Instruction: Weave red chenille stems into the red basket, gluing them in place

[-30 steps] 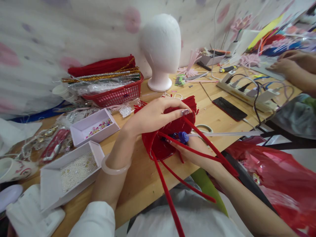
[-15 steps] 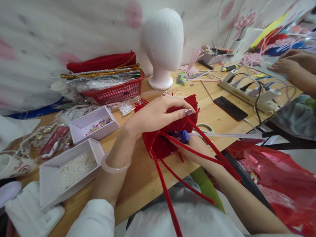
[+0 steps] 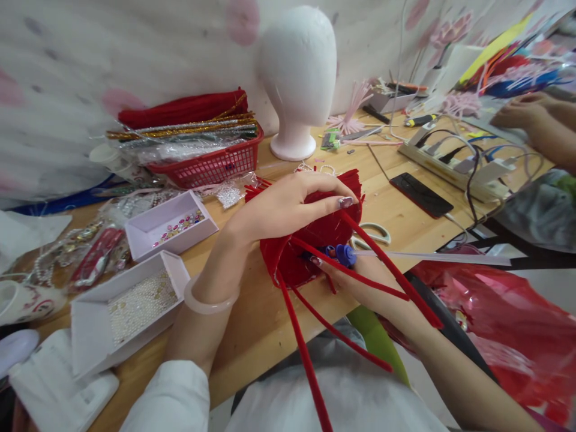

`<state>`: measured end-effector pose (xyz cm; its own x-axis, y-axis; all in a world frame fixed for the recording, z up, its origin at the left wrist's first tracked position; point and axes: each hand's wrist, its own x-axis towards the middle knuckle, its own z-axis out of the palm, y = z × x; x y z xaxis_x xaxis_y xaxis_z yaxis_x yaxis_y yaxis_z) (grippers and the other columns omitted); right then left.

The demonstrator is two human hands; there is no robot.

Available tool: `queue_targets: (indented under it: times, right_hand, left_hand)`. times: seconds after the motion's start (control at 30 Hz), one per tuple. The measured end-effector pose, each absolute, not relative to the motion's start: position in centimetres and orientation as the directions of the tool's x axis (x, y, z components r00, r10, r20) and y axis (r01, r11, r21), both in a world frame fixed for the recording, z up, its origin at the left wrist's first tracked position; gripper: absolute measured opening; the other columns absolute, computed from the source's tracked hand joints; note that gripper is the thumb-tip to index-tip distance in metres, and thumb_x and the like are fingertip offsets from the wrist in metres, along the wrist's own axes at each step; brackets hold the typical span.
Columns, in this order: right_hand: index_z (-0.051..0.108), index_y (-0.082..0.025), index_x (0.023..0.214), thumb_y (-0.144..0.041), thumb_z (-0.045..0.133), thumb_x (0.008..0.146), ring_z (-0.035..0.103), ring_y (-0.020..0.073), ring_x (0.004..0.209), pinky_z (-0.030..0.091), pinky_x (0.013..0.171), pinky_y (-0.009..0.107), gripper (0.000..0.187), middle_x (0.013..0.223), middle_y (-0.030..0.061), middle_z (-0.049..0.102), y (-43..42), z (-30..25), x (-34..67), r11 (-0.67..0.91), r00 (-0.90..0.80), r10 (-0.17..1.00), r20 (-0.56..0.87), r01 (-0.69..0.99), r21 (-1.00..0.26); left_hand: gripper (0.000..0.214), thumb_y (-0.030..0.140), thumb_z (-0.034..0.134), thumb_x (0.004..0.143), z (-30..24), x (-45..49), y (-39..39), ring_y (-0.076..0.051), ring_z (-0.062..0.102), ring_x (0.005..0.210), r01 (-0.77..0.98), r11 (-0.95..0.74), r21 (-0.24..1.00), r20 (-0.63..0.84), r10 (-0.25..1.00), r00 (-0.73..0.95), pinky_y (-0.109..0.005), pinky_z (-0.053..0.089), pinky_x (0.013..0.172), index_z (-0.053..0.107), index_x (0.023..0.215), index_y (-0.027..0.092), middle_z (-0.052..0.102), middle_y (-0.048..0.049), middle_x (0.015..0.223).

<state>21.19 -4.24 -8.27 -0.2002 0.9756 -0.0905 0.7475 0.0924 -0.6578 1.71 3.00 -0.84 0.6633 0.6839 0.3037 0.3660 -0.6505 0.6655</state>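
Note:
My left hand (image 3: 288,207) is closed over the top of a red fuzzy piece made of pipe cleaners (image 3: 281,261), thumb on the near side and fingertips beyond it. Loose red stems (image 3: 299,342) trail from it toward my lap. Below, my right hand (image 3: 348,277) grips a blue hot glue gun (image 3: 345,255), partly covered by the red piece and a stem. A long translucent glue stick (image 3: 432,258) juts out of its back to the right. The gun's nozzle points into the red piece's hollow; its tip is hidden. Scissors (image 3: 380,233) lie just behind the gun.
A white foam head (image 3: 299,78) stands at the back beside a red basket (image 3: 216,165) of pipe cleaners. White boxes of beads (image 3: 85,324) and gems (image 3: 139,240) sit left. A phone (image 3: 420,195) and power strip (image 3: 454,165) lie right, near another person's hands (image 3: 531,117).
My right hand has drawn the glue gun a little to the right and down, and its thumb now shows. My left hand keeps its hold on the red piece, almost unmoved.

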Motion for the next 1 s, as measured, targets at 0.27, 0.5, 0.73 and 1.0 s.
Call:
queue_targets:
  times: [0.27,0.5,0.73,1.0]
  right_hand:
    - [0.063,-0.021,0.070,-0.055,0.054,0.086,0.059,0.0195,0.057,0.043,0.053,0.030,0.039,0.061,0.0022,0.066,-5.2,-7.5,21.6,0.023,-0.176,0.969,-0.171,0.757,-0.653]
    - [0.069,-0.021,0.079,-0.056,0.055,0.086,0.066,0.0258,0.076,0.049,0.064,0.033,0.039,0.078,0.0053,0.072,-5.2,-7.8,21.5,0.027,-0.156,0.980,-0.126,0.724,-0.689]
    - [0.057,-0.021,0.058,-0.052,0.057,0.085,0.058,0.0190,0.058,0.044,0.056,0.030,0.041,0.056,0.0010,0.061,-4.7,-8.7,21.3,0.014,-0.145,0.978,-0.149,0.762,-0.648]
    - [0.066,-0.021,0.074,-0.053,0.059,0.086,0.063,0.0223,0.068,0.046,0.058,0.030,0.034,0.069,0.0031,0.068,-5.4,-9.3,22.6,0.042,-0.203,0.969,-0.141,0.698,-0.715]
  left_hand:
    - [0.028,0.034,0.049,0.098,-0.8,1.8,3.0,-0.014,0.064,0.110,0.354,-0.658,0.665,0.310,0.674,0.670,-0.024,0.047,0.098,0.070,0.111,0.020,0.072,-0.0001,0.117]
    - [0.027,0.032,0.049,0.098,-0.7,1.9,2.8,-0.014,0.064,0.110,0.362,-0.669,0.649,0.308,0.666,0.680,-0.026,0.047,0.098,0.070,0.109,0.021,0.071,-0.0004,0.117]
    - [0.028,0.031,0.049,0.098,-0.4,1.9,2.7,-0.014,0.063,0.111,0.365,-0.669,0.647,0.291,0.660,0.693,-0.025,0.046,0.099,0.070,0.111,0.019,0.071,-0.0012,0.118]
    - [0.029,0.033,0.047,0.098,-0.6,1.9,2.6,-0.016,0.062,0.113,0.361,-0.663,0.656,0.284,0.660,0.696,-0.028,0.046,0.101,0.070,0.111,0.021,0.070,-0.0018,0.121]
